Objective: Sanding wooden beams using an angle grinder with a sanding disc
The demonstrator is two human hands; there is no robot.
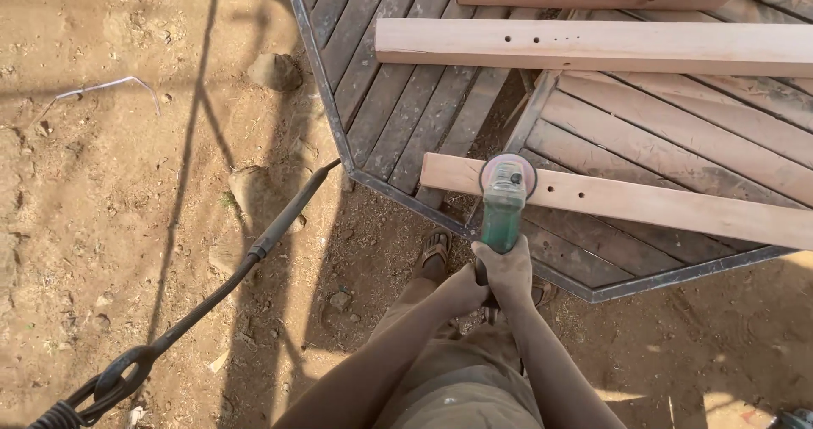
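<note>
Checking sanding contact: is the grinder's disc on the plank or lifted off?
On it: the grinder disc sits against the plank near its left end.

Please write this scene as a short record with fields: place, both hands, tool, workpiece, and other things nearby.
place: outdoors, bare dirt ground beside a slatted wooden tabletop with a metal frame
left hand: grips the rear of the grinder, close to the right hand
right hand: wrapped around the grinder body
tool: green angle grinder, disc resting on the near plank
workpiece: near plank, pale wood with drilled holes, lying across the tabletop
other: second plank with holes farther back; dark cable on the ground; sandalled foot
</note>
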